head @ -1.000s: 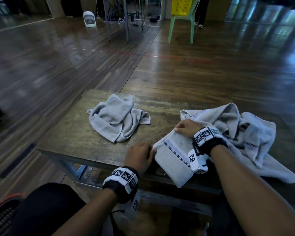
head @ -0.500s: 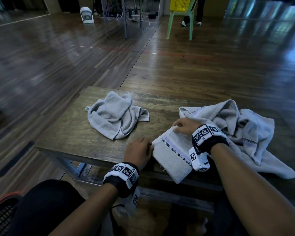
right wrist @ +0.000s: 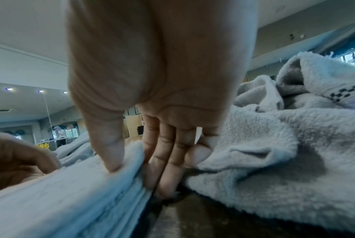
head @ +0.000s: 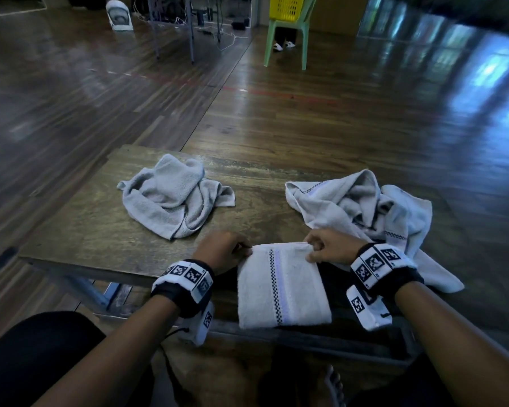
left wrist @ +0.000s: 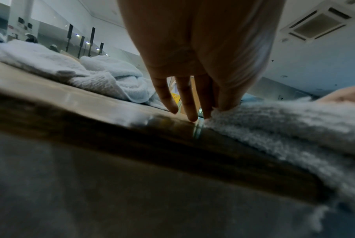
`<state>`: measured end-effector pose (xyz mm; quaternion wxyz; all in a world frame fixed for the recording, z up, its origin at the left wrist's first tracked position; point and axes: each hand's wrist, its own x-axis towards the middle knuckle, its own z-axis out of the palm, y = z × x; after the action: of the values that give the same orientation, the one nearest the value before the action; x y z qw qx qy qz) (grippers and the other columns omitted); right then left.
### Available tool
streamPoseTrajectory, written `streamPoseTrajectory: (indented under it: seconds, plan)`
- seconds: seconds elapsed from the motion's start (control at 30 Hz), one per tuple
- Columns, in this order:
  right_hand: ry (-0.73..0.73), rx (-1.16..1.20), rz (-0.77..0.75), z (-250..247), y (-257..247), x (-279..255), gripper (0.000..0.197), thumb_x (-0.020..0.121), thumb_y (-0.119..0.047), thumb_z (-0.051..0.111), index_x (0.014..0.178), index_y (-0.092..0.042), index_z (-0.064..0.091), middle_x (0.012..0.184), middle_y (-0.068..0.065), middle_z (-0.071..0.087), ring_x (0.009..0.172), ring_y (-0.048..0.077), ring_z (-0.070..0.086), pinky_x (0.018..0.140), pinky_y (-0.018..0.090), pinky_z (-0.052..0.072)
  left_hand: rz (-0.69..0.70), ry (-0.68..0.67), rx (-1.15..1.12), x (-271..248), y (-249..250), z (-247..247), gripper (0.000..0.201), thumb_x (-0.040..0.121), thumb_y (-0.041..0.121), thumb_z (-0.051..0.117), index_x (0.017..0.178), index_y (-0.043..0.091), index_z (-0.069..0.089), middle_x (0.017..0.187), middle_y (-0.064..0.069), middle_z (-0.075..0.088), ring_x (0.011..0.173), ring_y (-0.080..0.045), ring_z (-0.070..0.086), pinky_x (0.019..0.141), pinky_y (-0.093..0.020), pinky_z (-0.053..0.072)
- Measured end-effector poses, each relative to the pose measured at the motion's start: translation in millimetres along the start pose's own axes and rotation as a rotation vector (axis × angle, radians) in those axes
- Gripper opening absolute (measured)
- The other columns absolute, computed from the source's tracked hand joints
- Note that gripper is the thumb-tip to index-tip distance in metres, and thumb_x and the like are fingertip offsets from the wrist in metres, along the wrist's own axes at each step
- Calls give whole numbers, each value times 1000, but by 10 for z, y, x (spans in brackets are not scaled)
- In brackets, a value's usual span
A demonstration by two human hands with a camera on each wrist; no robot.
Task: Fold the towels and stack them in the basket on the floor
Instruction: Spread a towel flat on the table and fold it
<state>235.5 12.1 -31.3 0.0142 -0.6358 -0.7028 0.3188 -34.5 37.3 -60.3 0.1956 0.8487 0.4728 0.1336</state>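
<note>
A folded white towel [head: 279, 286] with a checked stripe lies on the near edge of the wooden table [head: 80, 230], and its lower half hangs over the edge. My left hand [head: 245, 250] pinches its far left corner; in the left wrist view the thumb and forefinger meet on that corner [left wrist: 221, 107] of the towel [left wrist: 284, 128]. My right hand [head: 311, 248] pinches the far right corner. Seen from the right wrist, the thumb [right wrist: 111, 154] presses on top of the towel's layered edge [right wrist: 86, 185] and the fingers curl beneath.
A crumpled grey towel [head: 174, 198] lies on the table's left half. A larger crumpled white towel [head: 365, 207] lies at the right, just behind my right hand. Far back on the wooden floor, a green chair [head: 285, 36] carries a yellow basket [head: 287, 7].
The folded towel has turned from slanted to square with the table's near edge. My right hand came nearer and rightward with its corner, away from the white pile.
</note>
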Motion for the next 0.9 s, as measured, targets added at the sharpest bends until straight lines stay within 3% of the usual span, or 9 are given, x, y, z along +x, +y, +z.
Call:
streamPoseTrajectory:
  seconds: [0.1,0.2,0.4,0.57,0.73,0.9]
  plan:
    - [53,-33,-48,8,-22,13,19,85,-25,64,98,-13,58,79,-8,51,73,5,49,66,17,38,26,20,34,-1,9,27,19,87,32,60,99,20,69,101,-2,69,96,-22,59,75,-29,41]
    - [71,-111,-79,-1,-61,41,22,84,-26,64,100,-12,61,88,-4,58,84,12,55,78,26,45,49,24,82,4,19,47,19,89,29,56,98,16,65,99,-7,67,94,-26,59,74,-32,42]
    - [87,-148,-84,-23,-108,69,11,82,-22,63,89,-19,55,85,-2,57,79,14,53,71,24,42,77,22,180,21,64,86,19,94,24,43,104,11,53,105,-10,61,96,-29,53,70,-30,26]
    - [102,-93,-60,-40,-116,63,9,82,-20,63,87,-18,55,90,6,63,85,23,58,80,36,46,42,-3,142,63,34,86,21,94,27,44,105,12,54,108,-9,61,99,-29,54,78,-34,37]
    - [95,-60,3,-61,-130,78,24,81,-21,69,97,-18,52,76,-7,53,78,14,54,78,33,46,78,42,83,102,56,97,20,90,30,49,104,17,57,108,-4,62,98,-26,57,78,-34,42]
    - [95,-31,-4,-122,-205,37,24,77,-8,72,94,-14,56,78,-3,59,81,16,58,78,31,48,214,25,144,81,253,124,23,89,33,53,106,20,61,109,2,60,102,-19,54,81,-31,35]
